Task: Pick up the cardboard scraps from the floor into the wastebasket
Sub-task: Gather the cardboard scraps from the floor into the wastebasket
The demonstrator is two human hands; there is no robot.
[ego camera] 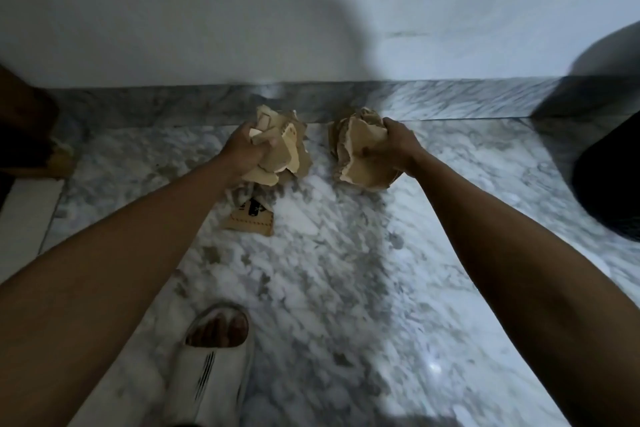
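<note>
Left hand: the left hand (246, 149) is clenched around a left bundle of scraps (280, 149), torn tan cardboard pieces bunched together, at the centre of the frame just left of the middle.
Left arm: bare forearm runs from the lower left corner up to the hand, nearly straight.
Right hand: the right hand (394, 146) grips a right bundle of scraps (360, 152), fingers wrapped over its right side, thumb toward the viewer.
Right arm: bare forearm rises from the lower right edge, angled inward to the hand.
Bundles: two, side by side and apart, both near the skirting; whether they rest on the floor or are lifted clear I cannot tell.
Loose scrap: one flat printed scrap (250, 218) lies on the floor just below the left bundle, with dark print on it.
Other cardboard: one brownish piece (59, 158) at the left edge, blurred.
Floor: grey-and-white marble floor (346, 270), glossy, with a bright glare patch at lower right.
Wall: plain pale wall (173, 10) across the top of the frame, with a marble skirting (173, 100) along its base and a large soft shadow on it.
Dark shape: a black rounded object (609, 166) at the right edge; what it is cannot be told.
Foot: one foot in a pale slipper (214, 367) at bottom centre, toes showing.
</note>
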